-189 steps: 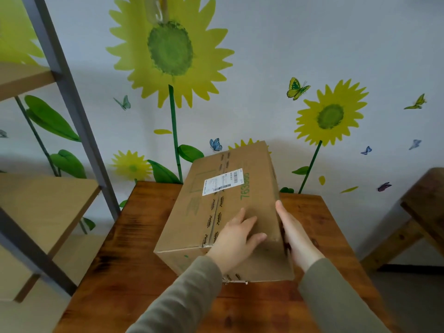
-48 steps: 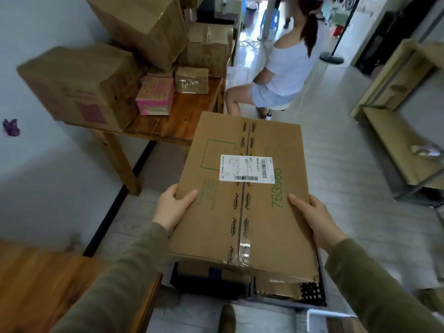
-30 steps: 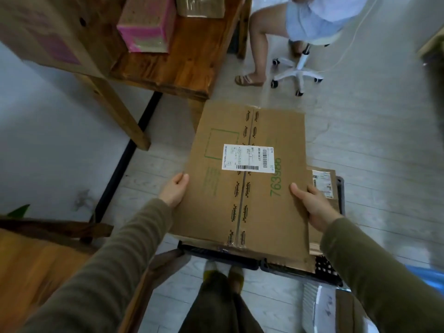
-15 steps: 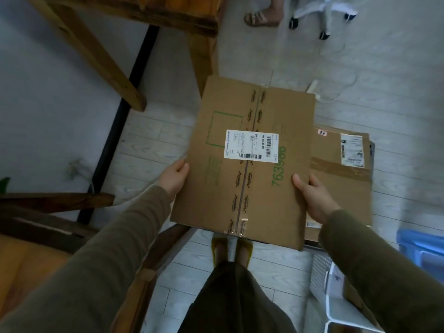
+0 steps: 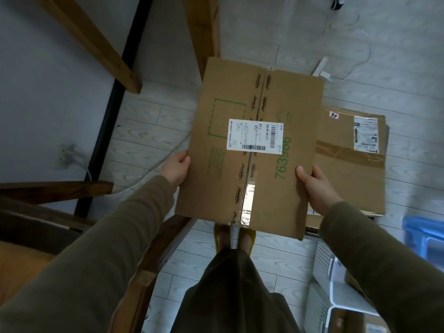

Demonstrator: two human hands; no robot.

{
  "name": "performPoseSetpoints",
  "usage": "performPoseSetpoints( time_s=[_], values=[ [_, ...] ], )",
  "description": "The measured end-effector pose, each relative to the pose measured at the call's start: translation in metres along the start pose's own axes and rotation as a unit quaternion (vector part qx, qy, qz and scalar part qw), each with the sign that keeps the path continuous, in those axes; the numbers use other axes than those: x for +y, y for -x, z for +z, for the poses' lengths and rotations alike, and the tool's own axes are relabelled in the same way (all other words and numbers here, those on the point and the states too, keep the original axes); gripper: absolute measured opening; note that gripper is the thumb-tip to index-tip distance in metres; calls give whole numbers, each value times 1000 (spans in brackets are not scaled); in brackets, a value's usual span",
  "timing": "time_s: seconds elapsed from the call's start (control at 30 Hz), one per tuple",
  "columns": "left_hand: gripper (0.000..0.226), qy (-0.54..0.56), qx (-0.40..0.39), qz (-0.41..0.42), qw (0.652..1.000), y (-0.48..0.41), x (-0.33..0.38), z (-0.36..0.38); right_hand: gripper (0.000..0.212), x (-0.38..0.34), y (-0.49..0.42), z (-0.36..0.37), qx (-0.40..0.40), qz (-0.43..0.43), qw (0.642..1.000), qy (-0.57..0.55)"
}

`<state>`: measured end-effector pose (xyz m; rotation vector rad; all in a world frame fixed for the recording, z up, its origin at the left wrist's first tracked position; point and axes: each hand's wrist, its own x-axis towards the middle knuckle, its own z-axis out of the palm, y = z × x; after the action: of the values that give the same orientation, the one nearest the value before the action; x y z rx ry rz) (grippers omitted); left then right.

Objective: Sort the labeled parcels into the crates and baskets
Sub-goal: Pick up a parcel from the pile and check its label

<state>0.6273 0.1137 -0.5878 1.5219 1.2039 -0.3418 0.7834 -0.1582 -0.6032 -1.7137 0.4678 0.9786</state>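
I hold a large brown cardboard parcel [image 5: 254,150] flat in the air above the floor, its white shipping label and green number 763986 facing up. My left hand [image 5: 177,168] grips its left edge and my right hand [image 5: 314,186] grips its right edge, thumbs on top. Below and to the right lies a second labeled cardboard parcel [image 5: 350,162]; what it rests on is hidden.
A white perforated basket [image 5: 329,282] stands at the lower right with a blue crate [image 5: 425,239] beside it. Wooden table legs [image 5: 204,32] rise ahead, another wooden table [image 5: 28,265] is at my left. A white cable [image 5: 346,73] runs over the grey plank floor.
I lifted the parcel off the table, turned round and tilted my view down to the floor. Over the last second the parcel has stayed in both hands, shifting slightly left of the lower parcel.
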Motion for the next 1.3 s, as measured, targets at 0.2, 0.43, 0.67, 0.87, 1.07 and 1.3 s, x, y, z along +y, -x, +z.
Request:
performPoseSetpoints(
  time_s=[0.2,0.43,0.67,0.87,1.07,1.3],
  values=[
    [37,-42,2,5,999,-5,1,3,37,7,-11,5,60,-15,996,57],
    [41,-1,13,-25,1000,-6,3,3,42,5,-17,8,61,-8,996,67],
    [40,18,19,-24,999,-10,1,4,45,6,-20,9,64,-3,996,61],
    [39,3,18,-16,1000,-10,-1,3,41,10,-21,13,79,-19,995,64],
    [37,-48,18,-9,999,-11,-4,6,42,13,-19,10,81,-19,993,85],
    [40,-129,44,-21,990,-8,3,10,40,7,-9,6,84,30,988,127]
  ],
)
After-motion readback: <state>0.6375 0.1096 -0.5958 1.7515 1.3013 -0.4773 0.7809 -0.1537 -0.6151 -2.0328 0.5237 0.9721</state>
